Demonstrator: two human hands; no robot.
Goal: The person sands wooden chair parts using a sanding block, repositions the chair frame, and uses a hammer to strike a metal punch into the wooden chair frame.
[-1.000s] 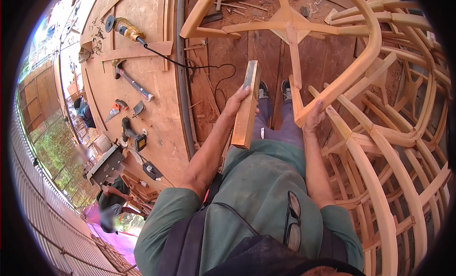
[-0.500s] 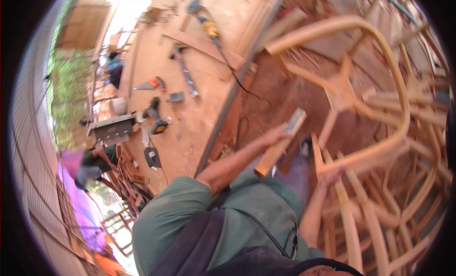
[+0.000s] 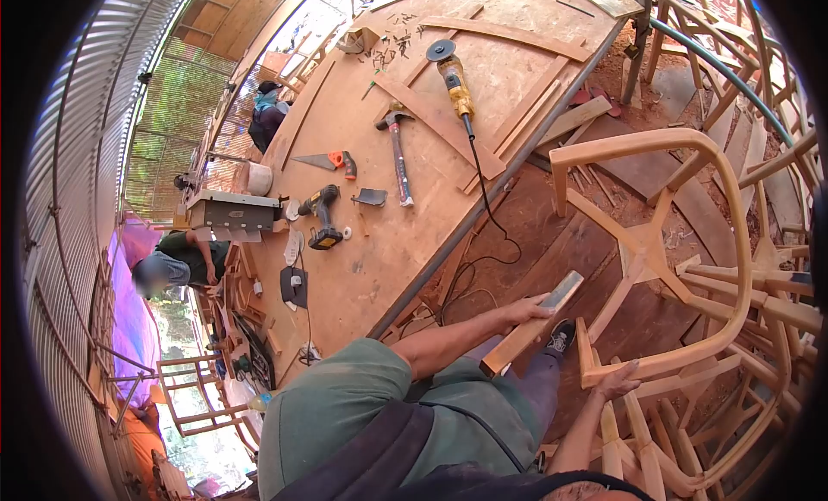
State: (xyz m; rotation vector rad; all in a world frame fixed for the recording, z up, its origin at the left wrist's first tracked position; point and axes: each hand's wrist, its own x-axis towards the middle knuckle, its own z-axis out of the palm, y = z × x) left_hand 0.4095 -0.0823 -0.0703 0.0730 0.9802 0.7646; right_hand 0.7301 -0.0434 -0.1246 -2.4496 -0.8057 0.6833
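My left hand (image 3: 523, 311) is wrapped round a rectangular wooden block (image 3: 521, 339), held at a slant above my legs, with a greyish patch near its upper end. At the near corner of a curved wooden chair frame (image 3: 736, 216), my right hand (image 3: 616, 383) grips the rail from below. Inside this frame, slanting struts meet at a flat cross-shaped joint (image 3: 642, 240). The block and the frame are apart.
A large plywood table (image 3: 371, 277) carries an angle grinder (image 3: 454, 84), a hammer (image 3: 398, 156), a handsaw (image 3: 326, 162) and a cordless drill (image 3: 320, 216). More chair frames (image 3: 690, 475) crowd the right. Two people (image 3: 177, 264) are beyond the table.
The view has swung left, so the table and its tools now fill more of it. Both hands keep their holds, on the block and on the chair frame.
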